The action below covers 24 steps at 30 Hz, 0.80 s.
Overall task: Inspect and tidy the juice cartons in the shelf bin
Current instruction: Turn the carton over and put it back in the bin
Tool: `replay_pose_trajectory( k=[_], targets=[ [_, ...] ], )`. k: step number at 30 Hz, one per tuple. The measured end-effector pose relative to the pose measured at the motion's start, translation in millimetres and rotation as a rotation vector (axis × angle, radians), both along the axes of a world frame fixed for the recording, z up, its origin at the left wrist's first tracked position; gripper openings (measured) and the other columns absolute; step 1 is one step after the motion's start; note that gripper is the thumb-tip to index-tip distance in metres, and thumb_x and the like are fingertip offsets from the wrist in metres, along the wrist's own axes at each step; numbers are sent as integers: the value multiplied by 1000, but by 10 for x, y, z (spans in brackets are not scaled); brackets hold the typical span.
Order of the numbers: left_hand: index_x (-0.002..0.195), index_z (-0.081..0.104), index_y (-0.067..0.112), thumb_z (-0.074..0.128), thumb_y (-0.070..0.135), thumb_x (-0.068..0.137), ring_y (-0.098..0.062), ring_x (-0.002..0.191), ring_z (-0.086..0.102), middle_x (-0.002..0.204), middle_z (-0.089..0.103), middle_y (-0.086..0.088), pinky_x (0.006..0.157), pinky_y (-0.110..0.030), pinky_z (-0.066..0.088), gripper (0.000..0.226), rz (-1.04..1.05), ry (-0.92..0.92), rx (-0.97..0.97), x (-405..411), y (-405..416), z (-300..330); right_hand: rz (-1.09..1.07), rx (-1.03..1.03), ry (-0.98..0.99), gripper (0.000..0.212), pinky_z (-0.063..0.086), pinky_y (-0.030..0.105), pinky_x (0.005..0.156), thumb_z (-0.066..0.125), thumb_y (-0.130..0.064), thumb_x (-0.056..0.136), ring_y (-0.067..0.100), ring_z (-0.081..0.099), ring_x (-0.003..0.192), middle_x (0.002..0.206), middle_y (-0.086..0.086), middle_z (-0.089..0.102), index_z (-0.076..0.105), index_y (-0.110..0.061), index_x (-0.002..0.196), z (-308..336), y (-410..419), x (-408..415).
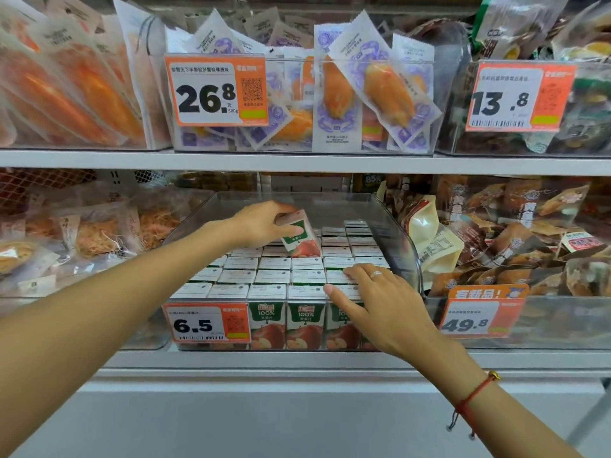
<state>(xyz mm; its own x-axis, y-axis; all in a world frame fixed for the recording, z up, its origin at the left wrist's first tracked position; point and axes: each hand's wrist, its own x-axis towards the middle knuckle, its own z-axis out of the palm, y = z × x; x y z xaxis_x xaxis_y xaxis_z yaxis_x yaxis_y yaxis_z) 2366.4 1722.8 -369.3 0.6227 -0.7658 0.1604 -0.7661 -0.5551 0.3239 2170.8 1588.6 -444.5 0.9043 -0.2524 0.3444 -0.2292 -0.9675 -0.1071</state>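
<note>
A clear plastic shelf bin (401, 239) on the lower shelf holds several rows of small green, white and red apple juice cartons (274, 276) standing upright, packed tight. My left hand (264, 223) grips one juice carton (301, 239) by its top; the carton is tilted and raised above the middle rows. My right hand (373, 299) rests with straight fingers on the carton tops at the front right of the bin, covering part of the front row.
An orange price tag reading 6.5 (206, 323) hangs on the bin's front left. Bins of bagged snacks (515, 239) flank it on both sides. The upper shelf (297, 161) carries more bins close above.
</note>
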Motion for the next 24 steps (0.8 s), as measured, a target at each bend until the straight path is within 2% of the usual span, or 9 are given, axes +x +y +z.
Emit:
replay_pose_trajectory(
  k=[3,7,11,15,18,22,24],
  targets=[
    [148,39,20,56,40,97,-23,140,38,154,39,-1,113,-37,34,58,-42,43,48,-24,-174,-89,-10,-1,-20,91,39,29,99,1,-76,76,14,48,124,135,-7,54,47,-26,136,-5,0,-6],
    [146,42,18,55,35,98,-23,140,37,153,40,-3,113,-36,31,52,-59,-18,135,-30,-276,-319,-17,-7,-29,92,39,28,98,-1,-77,76,14,49,123,134,-7,55,48,-26,136,-9,0,-10],
    [146,43,21,48,31,102,-24,141,36,154,38,-3,114,-37,31,45,-116,-1,134,20,-252,-399,-27,-12,-31,91,40,29,99,0,-76,76,15,49,123,135,-7,55,48,-26,136,-19,2,7],
    [144,45,28,37,35,105,-25,142,34,152,41,-1,114,-39,31,41,-141,-28,201,70,-248,-433,-27,-11,-32,89,40,29,100,1,-76,78,14,49,123,137,-7,54,47,-27,137,-25,-7,15],
    [142,49,28,37,29,106,-24,141,34,150,44,-2,113,-37,30,38,-161,-9,174,103,-251,-445,-33,-11,-40,88,40,29,99,2,-76,78,14,49,123,135,-7,55,48,-27,135,-32,-10,14],
    [135,54,23,48,22,102,-20,132,44,145,48,-2,106,-29,33,34,-112,28,4,209,-242,-421,-34,-12,-44,89,38,28,100,1,-76,78,13,48,125,137,-9,54,47,-28,136,-33,-5,4],
    [134,54,23,51,27,101,-21,127,47,142,49,-3,102,-28,34,34,-97,11,58,294,-228,-396,-25,-13,-42,89,37,28,101,1,-76,78,13,47,126,138,-8,53,47,-27,136,-32,-4,2]
  ],
)
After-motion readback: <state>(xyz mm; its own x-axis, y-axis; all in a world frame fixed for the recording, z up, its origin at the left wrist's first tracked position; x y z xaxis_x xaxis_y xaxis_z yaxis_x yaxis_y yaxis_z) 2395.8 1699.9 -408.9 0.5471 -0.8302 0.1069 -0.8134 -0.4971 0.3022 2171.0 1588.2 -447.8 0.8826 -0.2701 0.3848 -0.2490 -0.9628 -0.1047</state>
